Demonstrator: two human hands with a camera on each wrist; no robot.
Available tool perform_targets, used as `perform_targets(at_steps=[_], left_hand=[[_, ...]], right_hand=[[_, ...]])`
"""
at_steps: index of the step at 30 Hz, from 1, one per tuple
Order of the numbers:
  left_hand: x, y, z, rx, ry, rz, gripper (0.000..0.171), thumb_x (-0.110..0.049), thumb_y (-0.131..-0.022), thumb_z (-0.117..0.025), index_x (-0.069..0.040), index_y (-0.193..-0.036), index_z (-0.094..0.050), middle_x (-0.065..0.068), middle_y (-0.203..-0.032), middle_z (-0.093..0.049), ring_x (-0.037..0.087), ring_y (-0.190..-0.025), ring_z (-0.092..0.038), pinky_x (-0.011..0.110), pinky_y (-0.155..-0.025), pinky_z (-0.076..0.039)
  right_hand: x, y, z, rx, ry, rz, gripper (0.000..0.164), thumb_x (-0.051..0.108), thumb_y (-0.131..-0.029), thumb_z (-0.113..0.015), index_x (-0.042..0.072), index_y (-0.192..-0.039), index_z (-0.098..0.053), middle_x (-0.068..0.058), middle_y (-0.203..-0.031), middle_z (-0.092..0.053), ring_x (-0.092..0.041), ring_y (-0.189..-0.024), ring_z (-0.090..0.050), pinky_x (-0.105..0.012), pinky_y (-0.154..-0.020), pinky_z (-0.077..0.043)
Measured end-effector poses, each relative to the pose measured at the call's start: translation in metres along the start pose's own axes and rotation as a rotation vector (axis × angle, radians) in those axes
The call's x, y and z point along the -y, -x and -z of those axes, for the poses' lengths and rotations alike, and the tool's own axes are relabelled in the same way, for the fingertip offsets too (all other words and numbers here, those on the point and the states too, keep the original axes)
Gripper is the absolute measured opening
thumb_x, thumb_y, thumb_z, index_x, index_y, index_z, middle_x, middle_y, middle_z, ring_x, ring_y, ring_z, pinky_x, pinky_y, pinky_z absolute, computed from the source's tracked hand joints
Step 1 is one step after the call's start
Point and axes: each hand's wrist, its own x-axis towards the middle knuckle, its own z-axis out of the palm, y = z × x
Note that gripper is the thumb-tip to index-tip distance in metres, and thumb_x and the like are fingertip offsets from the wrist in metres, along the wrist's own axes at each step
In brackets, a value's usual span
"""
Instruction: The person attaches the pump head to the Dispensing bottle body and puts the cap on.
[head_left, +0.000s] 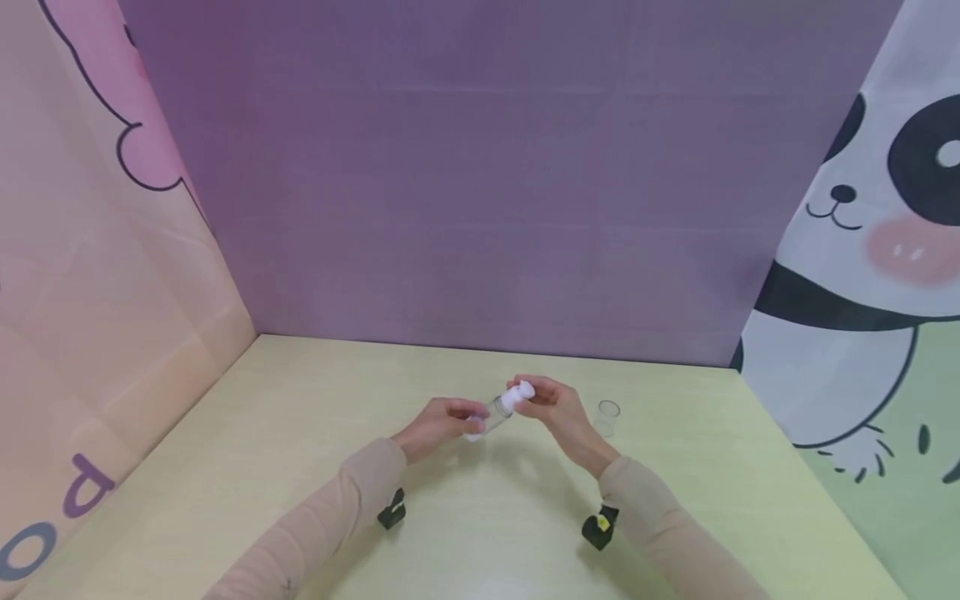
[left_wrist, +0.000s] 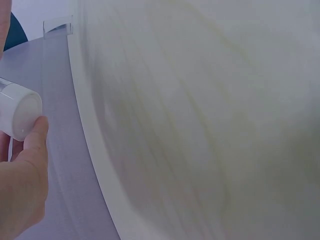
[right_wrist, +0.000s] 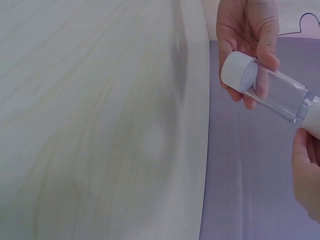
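A clear pump bottle (head_left: 495, 414) is held tilted above the table between my two hands. My left hand (head_left: 442, 427) grips its lower end, around the white base (right_wrist: 236, 70). In the right wrist view, the thumb and fingers of that hand lie on either side of the base. At the upper end, my right hand (head_left: 557, 413) pinches the white pump head (head_left: 517, 396) with thumb and fingers. The transparent body (right_wrist: 280, 91) shows no liquid inside. Just right of my right hand, a clear cylindrical cap (head_left: 608, 417) stands on the table.
The pale wooden table (head_left: 315, 392) ends at a purple cloth wall (head_left: 480, 208). Printed cloth panels flank it, with a panda (head_left: 847, 358) on the right one. Black mounts (head_left: 392, 510) hang under both wrists, close over the tabletop.
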Motion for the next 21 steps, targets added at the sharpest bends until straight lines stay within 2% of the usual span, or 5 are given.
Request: perform_targets(at_steps=[9, 18, 21], left_hand=[[0.0004, -0.0007, -0.0005, 0.001, 0.006, 0.004, 0.033, -0.027, -0.082, -0.068, -0.015, -0.113, -0.065, 0.005, -0.122, -0.058, 0.021, -0.104, -0.054, 0.043, -0.094, -0.042], [0.0044, -0.004, -0.0005, -0.001, 0.007, 0.006, 0.033, -0.028, -0.081, -0.069, -0.016, -0.112, -0.065, 0.005, -0.121, -0.059, 0.021, -0.104, -0.054, 0.042, -0.094, -0.043], [0.0053, -0.0038, -0.0006, 0.002, 0.011, -0.003, 0.032, -0.025, -0.082, -0.069, -0.014, -0.112, -0.065, 0.006, -0.121, -0.059, 0.021, -0.103, -0.055, 0.043, -0.094, -0.043]], right_hand=[[-0.0001, -0.0003, -0.0019, -0.058, 0.054, -0.046, 0.049, 0.011, -0.079, -0.071, -0.001, -0.123, -0.053, -0.013, -0.121, -0.06, -0.015, -0.103, -0.059, -0.033, -0.091, -0.047], [-0.0046, 0.0004, -0.0013, -0.07, 0.08, 0.019, 0.053, 0.021, -0.075, -0.075, -0.001, -0.12, -0.056, -0.011, -0.114, -0.064, -0.012, -0.095, -0.061, -0.03, -0.084, -0.051], [-0.0047, -0.0003, -0.0013, -0.067, 0.071, -0.002, 0.052, 0.018, -0.076, -0.074, -0.001, -0.121, -0.055, -0.011, -0.116, -0.064, -0.012, -0.096, -0.061, -0.03, -0.086, -0.05]])
